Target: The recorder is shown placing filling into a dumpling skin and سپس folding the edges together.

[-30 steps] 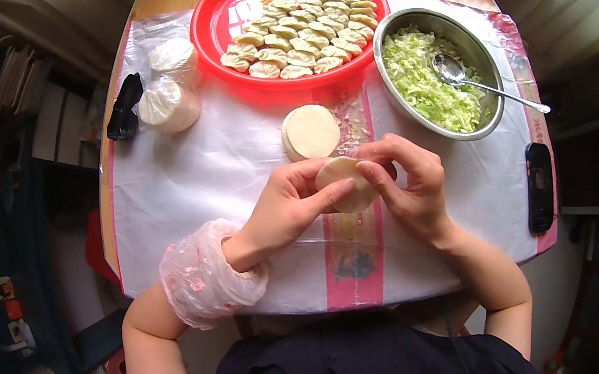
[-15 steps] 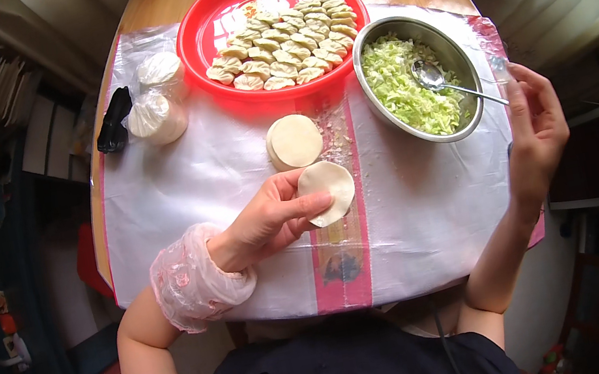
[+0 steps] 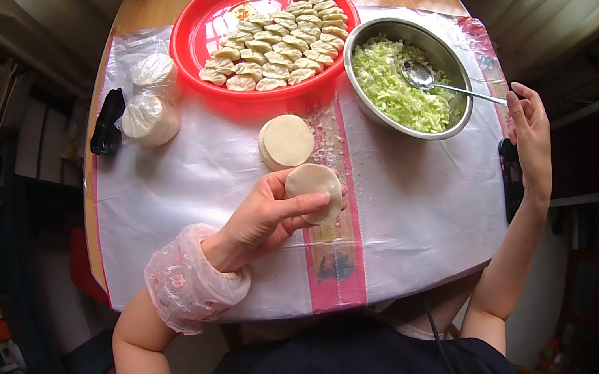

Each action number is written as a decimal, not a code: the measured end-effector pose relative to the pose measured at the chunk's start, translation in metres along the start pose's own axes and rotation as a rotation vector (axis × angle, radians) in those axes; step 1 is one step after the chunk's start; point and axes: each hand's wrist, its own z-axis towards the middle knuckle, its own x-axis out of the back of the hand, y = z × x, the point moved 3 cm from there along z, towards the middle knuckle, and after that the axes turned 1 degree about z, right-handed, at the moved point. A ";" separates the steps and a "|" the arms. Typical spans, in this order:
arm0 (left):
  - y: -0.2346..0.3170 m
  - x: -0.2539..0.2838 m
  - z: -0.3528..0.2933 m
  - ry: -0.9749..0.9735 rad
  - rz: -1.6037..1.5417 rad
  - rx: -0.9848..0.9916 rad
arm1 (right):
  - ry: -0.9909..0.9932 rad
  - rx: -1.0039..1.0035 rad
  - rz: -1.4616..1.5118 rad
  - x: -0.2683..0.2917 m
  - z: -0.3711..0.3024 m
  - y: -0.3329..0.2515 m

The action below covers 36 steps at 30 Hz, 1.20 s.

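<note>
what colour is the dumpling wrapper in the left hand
The dumpling wrapper in the left hand is pale cream, showing best in the head view.

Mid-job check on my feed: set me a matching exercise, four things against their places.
1. Dumplings
2. Spoon
3. Single wrapper
4. Wrapper stack

A. On the tablecloth
B. Held by the left hand
C. On the red tray
D. In the metal bowl, handle over the rim

Pairs: 1-C, 2-D, 3-B, 4-A
</note>
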 end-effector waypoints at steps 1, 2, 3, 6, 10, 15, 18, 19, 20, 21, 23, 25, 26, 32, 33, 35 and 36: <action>-0.001 0.000 0.000 0.013 -0.003 0.007 | -0.108 -0.084 0.249 -0.004 0.000 0.002; -0.001 0.001 0.001 0.028 -0.006 0.013 | -0.110 -0.085 0.405 -0.013 -0.003 -0.005; -0.002 0.001 0.001 0.030 -0.005 0.013 | -0.111 -0.086 0.407 -0.020 -0.004 -0.012; -0.003 0.002 0.002 0.030 0.042 -0.003 | -0.159 -0.028 0.631 -0.038 -0.002 -0.029; -0.006 -0.002 0.004 -0.052 0.136 -0.001 | -0.159 0.218 0.306 -0.064 0.004 -0.049; -0.004 -0.007 0.004 -0.073 0.139 0.013 | 0.059 0.417 0.066 -0.067 0.006 -0.062; -0.005 -0.004 0.005 -0.049 0.119 0.010 | 0.046 0.548 0.082 -0.077 0.006 -0.058; -0.005 -0.004 0.005 -0.051 0.092 0.037 | 0.034 0.603 0.069 -0.082 0.006 -0.056; -0.004 -0.004 0.006 -0.052 0.063 0.063 | 0.015 0.611 0.032 -0.086 0.001 -0.062; -0.002 -0.006 0.006 -0.050 0.063 0.064 | -0.003 0.618 -0.005 -0.089 -0.004 -0.067; 0.001 -0.009 0.005 -0.023 0.029 0.093 | -0.010 0.648 -0.022 -0.090 -0.007 -0.067; 0.000 -0.005 0.007 -0.041 -0.014 0.093 | -0.036 0.650 -0.037 -0.085 -0.016 -0.075; -0.001 -0.004 0.008 -0.061 -0.057 0.092 | 0.001 0.696 -0.004 -0.083 -0.017 -0.075; -0.001 -0.007 0.008 -0.068 -0.074 0.113 | -0.046 0.632 0.115 -0.070 -0.025 -0.069; -0.001 -0.007 0.008 -0.068 -0.073 0.114 | -0.049 0.627 0.148 -0.070 -0.026 -0.068; -0.002 -0.006 0.009 -0.068 -0.083 0.113 | -0.042 0.558 0.215 -0.079 -0.023 -0.066; -0.002 -0.005 0.009 -0.068 -0.082 0.113 | -0.036 0.490 0.282 -0.083 -0.021 -0.063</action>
